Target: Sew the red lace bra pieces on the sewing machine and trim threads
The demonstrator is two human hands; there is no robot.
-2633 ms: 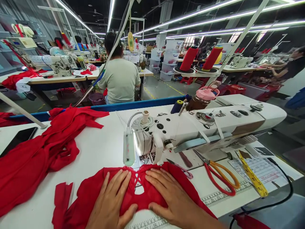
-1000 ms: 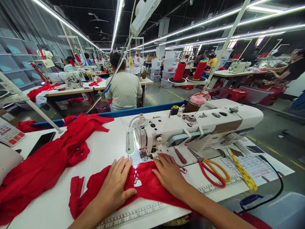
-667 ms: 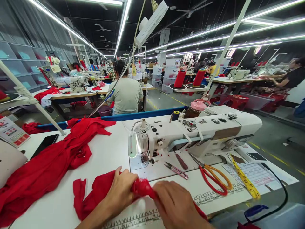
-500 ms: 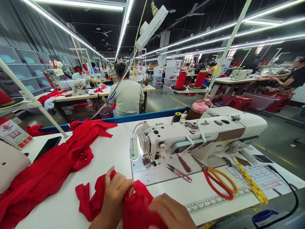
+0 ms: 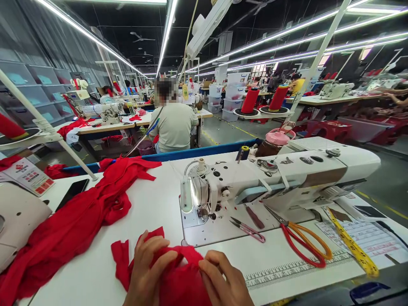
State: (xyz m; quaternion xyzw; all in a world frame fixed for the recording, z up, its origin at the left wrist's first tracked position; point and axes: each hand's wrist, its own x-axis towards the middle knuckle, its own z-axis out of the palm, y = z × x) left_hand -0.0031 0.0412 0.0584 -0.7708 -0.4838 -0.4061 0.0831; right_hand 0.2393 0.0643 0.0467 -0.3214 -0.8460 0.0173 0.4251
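Red fabric (image 5: 183,282) is held between my two hands at the front of the white sewing table, with an opening showing along its upper edge. My left hand (image 5: 149,263) is closed on its left side, fingers bent over the cloth. On the right edge, my right hand (image 5: 225,278) pinches the fabric between thumb and fingers. A loose strip of the same red cloth lies left of my left hand. Just beyond my hands stands the white sewing machine (image 5: 287,174), its needle area lit; the fabric is apart from the needle.
Thread snips (image 5: 248,230), a brown-handled tool (image 5: 254,216) and large scissors (image 5: 306,240) lie right of the needle. A yellow tape measure (image 5: 353,244) crosses a paper sheet. Piled red cloth (image 5: 76,221) covers the left side. A person (image 5: 174,123) sits ahead.
My right hand has come to the fabric's right edge and pinches it. The fabric's top edge is spread wider between both hands. The view has shifted slightly, moving the machine rightward in frame.
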